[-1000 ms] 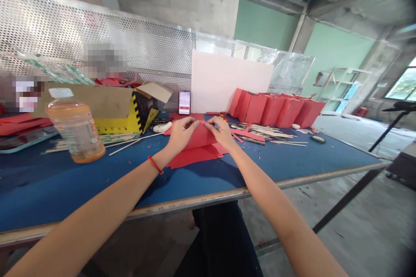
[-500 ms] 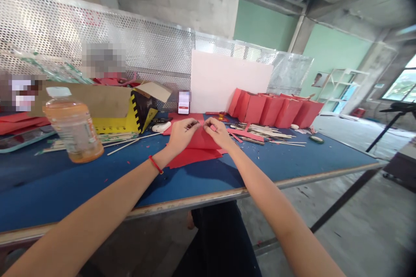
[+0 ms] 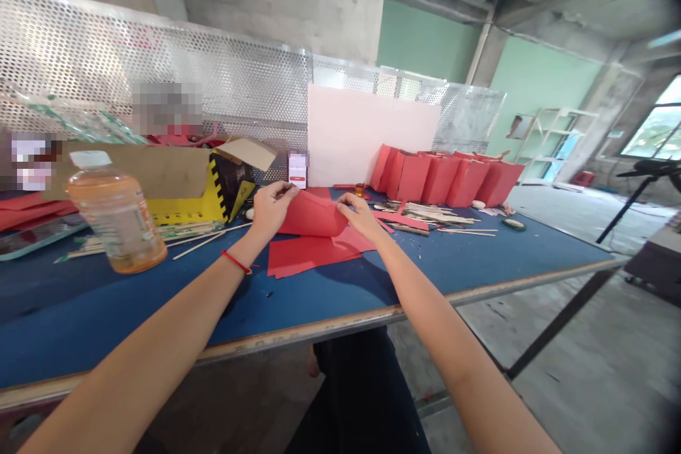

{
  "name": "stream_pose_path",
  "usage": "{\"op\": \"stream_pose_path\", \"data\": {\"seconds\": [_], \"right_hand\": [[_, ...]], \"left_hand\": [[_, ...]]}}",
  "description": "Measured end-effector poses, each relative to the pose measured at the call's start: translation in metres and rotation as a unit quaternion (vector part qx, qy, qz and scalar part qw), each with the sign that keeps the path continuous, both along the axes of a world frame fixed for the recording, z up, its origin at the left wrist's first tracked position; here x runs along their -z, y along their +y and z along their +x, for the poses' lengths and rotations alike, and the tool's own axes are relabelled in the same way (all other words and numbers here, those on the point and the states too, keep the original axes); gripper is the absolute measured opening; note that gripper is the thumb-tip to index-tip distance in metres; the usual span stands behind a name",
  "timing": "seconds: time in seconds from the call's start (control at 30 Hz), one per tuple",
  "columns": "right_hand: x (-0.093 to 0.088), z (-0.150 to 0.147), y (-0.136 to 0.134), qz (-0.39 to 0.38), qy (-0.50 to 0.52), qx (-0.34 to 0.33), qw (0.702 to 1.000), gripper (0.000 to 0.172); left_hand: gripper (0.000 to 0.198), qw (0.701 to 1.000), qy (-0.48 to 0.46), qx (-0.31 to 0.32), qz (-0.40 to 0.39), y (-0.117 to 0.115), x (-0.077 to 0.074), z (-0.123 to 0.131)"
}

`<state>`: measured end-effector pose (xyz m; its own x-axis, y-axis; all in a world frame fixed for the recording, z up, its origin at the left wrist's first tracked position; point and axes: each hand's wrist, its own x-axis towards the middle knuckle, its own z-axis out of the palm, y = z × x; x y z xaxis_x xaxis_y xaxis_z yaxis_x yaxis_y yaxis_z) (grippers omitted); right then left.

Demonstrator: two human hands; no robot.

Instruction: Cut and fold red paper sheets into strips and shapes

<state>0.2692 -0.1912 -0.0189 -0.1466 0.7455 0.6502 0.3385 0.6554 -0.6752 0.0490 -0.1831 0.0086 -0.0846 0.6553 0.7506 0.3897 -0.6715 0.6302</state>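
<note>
A folded piece of red paper (image 3: 313, 216) is lifted slightly off the table between my hands. My left hand (image 3: 270, 210) pinches its left end, and my right hand (image 3: 357, 216) holds its right edge with the fingertips. Beneath them lie flat red paper sheets (image 3: 308, 255) on the blue tabletop (image 3: 159, 298). A wooden craft stick (image 3: 210, 243) lies just left of my left wrist. A red string bracelet (image 3: 236, 262) circles my left wrist.
A row of upright red paper pieces (image 3: 441, 179) stands before a white board (image 3: 367, 135). Wooden sticks (image 3: 420, 218) lie scattered right of my hands. An orange-filled plastic bottle (image 3: 115, 216), a yellow-and-black box (image 3: 184, 193), and a phone (image 3: 298, 169) stand nearby.
My hands have moved apart, and my left hand has risen and shifted left. The red paper now stands lifted and opened more between them, showing more of the flat sheets below.
</note>
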Motion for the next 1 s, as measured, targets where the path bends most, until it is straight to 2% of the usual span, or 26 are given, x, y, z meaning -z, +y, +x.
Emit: {"op": "stream_pose_path", "data": {"seconds": [0.17, 0.33, 0.4, 0.53, 0.57, 0.63, 0.67, 0.73, 0.8, 0.9, 1.0], "right_hand": [[-0.006, 0.001, -0.005, -0.047, 0.044, -0.032, 0.997, 0.027], [-0.008, -0.003, -0.008, -0.095, 0.056, -0.068, 0.992, 0.019], [-0.007, -0.003, -0.006, -0.099, 0.078, -0.056, 0.991, 0.017], [-0.001, -0.002, 0.001, -0.086, 0.169, 0.018, 0.982, 0.014], [0.001, -0.003, 0.002, -0.086, 0.192, 0.031, 0.977, 0.014], [0.004, -0.006, 0.002, -0.098, 0.227, 0.03, 0.969, 0.015], [0.006, -0.009, 0.001, -0.11, 0.236, 0.015, 0.965, 0.016], [0.006, -0.017, -0.004, -0.136, 0.239, -0.029, 0.961, 0.018], [0.004, -0.023, -0.009, -0.156, 0.228, -0.075, 0.958, 0.02], [0.0, -0.027, -0.015, -0.165, 0.201, -0.116, 0.959, 0.024], [-0.001, -0.025, -0.02, -0.101, 0.137, -0.072, 0.983, 0.019]], "left_hand": [[0.02, 1.0, -0.001, 0.015, -0.001, 0.0, 0.001, 0.002], [0.022, 1.0, 0.003, 0.021, -0.001, 0.004, 0.007, 0.002], [0.029, 1.0, 0.008, 0.022, 0.02, 0.006, 0.009, 0.003], [0.058, 0.988, 0.074, -0.032, 0.133, -0.003, 0.012, 0.011], [0.06, 0.984, 0.107, -0.025, 0.139, -0.008, 0.014, 0.015], [0.06, 0.976, 0.189, 0.053, 0.098, -0.02, 0.018, 0.025], [0.065, 0.967, 0.229, 0.091, 0.07, -0.025, 0.021, 0.03], [0.072, 0.948, 0.288, 0.128, 0.049, -0.033, 0.026, 0.038], [0.066, 0.948, 0.286, 0.135, 0.041, -0.035, 0.03, 0.041], [0.041, 0.974, 0.198, 0.112, 0.023, -0.027, 0.027, 0.036], [0.031, 0.987, 0.134, 0.083, 0.005, -0.019, 0.021, 0.029]]}}
